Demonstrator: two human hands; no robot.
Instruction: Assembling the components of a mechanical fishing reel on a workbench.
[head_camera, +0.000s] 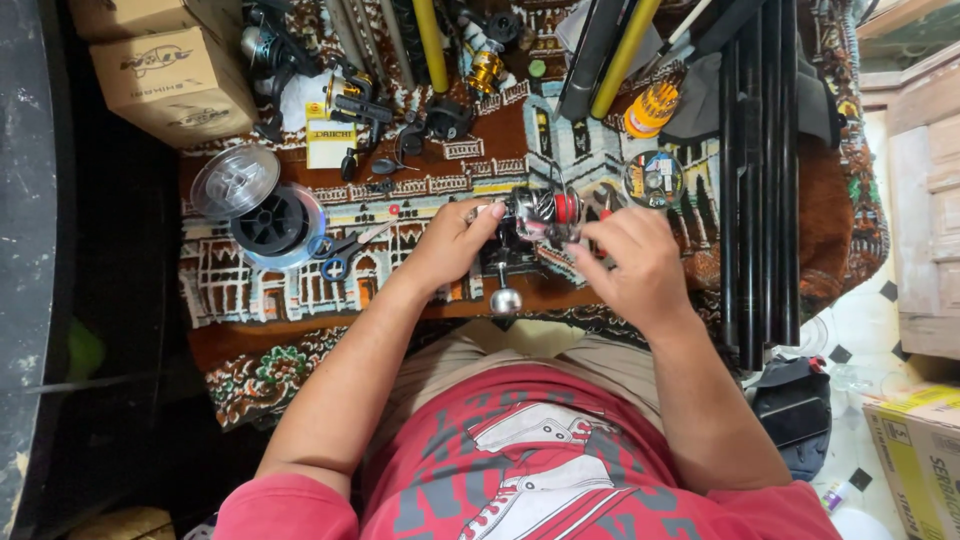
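A silver-and-red metal spinning fishing reel (535, 215) sits over the patterned rug (300, 270) between both hands — left hand (455, 240) clasping its left side, right hand (630, 255) curled at its right, seemingly pinching something small. Its crank knob (505, 300) points toward the body.

A fishing reel (538, 222) sits between the left hand (452, 243) and right hand (634, 262) over a patterned rug (400, 200), line spools (262, 205) left, rods (760, 170) right, a cardboard box (172, 82) far left.
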